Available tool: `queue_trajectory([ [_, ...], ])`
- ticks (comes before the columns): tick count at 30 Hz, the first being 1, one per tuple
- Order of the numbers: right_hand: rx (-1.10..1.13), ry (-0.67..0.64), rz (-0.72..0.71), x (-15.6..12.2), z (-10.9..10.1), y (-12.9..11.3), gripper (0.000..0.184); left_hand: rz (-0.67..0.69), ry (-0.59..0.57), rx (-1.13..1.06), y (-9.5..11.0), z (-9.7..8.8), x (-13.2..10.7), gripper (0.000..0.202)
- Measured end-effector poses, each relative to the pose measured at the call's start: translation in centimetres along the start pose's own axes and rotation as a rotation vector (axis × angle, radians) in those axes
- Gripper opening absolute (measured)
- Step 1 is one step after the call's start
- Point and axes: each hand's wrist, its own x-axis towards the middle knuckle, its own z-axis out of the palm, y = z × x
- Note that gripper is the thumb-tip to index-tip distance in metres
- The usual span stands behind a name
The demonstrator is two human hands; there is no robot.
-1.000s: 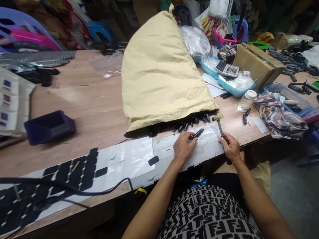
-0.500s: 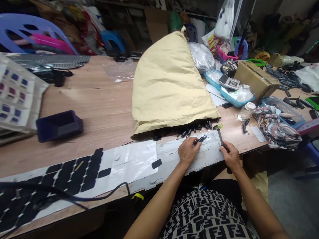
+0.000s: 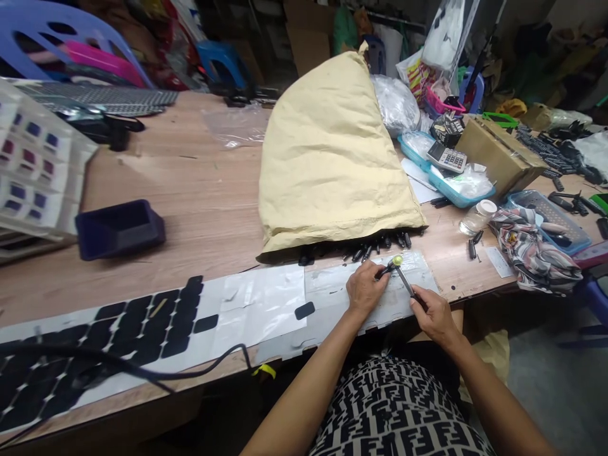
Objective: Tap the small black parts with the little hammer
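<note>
My left hand [image 3: 363,289] is closed, pinning a small black part [image 3: 384,272] onto the long white sheet [image 3: 266,304] at the table's front edge. My right hand [image 3: 431,315] is closed round the handle of a small hammer [image 3: 403,278]. The hammer's head, marked with a yellow-green sticker, rests over the tip of the black part. Behind them several more black parts [image 3: 375,244] spill from under a large tan paper sack [image 3: 332,152].
A dark blue tray [image 3: 118,228] stands at the left. Black pads [image 3: 142,323] cover the sheet's left half, crossed by a black cable [image 3: 142,370]. At the right are a calculator [image 3: 447,158] in a blue basket, a cardboard box [image 3: 501,155], a small jar [image 3: 477,216] and a patterned cloth [image 3: 536,253].
The hammer head has swung left and down from beside the black part onto its tip. My left hand stays holding the part. The view has shifted slightly.
</note>
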Motion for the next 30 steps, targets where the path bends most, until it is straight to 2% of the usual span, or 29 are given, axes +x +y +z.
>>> queue_trajectory([
  [5,0.085,0.001,-0.015,-0.2,-0.1,-0.2,0.035,0.009,0.008,-0.017,-0.1,0.1,0.0,0.011],
  [8,0.094,-0.045,-0.047,-0.3,-0.3,-0.5,0.035,-0.005,-0.008,-0.016,0.0,0.0,0.0,0.011],
  [11,0.082,-0.083,-0.014,-0.2,-0.4,-0.1,0.033,-0.014,-0.009,-0.023,0.1,-0.1,0.0,0.012],
  [15,0.149,0.008,0.088,0.5,-0.9,0.8,0.034,-0.009,-0.001,-0.037,0.1,-0.1,-0.1,0.014],
  [18,0.180,0.030,0.087,1.0,-1.4,0.7,0.035,-0.015,-0.002,-0.044,0.1,-0.1,-0.2,0.014],
  [23,0.080,-0.049,-0.041,0.6,-1.1,-0.3,0.034,-0.020,-0.023,-0.047,0.3,-0.4,-0.1,0.013],
  [27,0.008,-0.077,-0.033,-0.1,-0.6,-0.5,0.032,-0.020,-0.047,-0.040,0.4,-0.7,-0.1,0.013],
  [30,0.024,-0.048,0.004,0.1,-0.6,-0.1,0.031,-0.011,-0.048,-0.037,0.2,-0.5,-0.2,0.015],
])
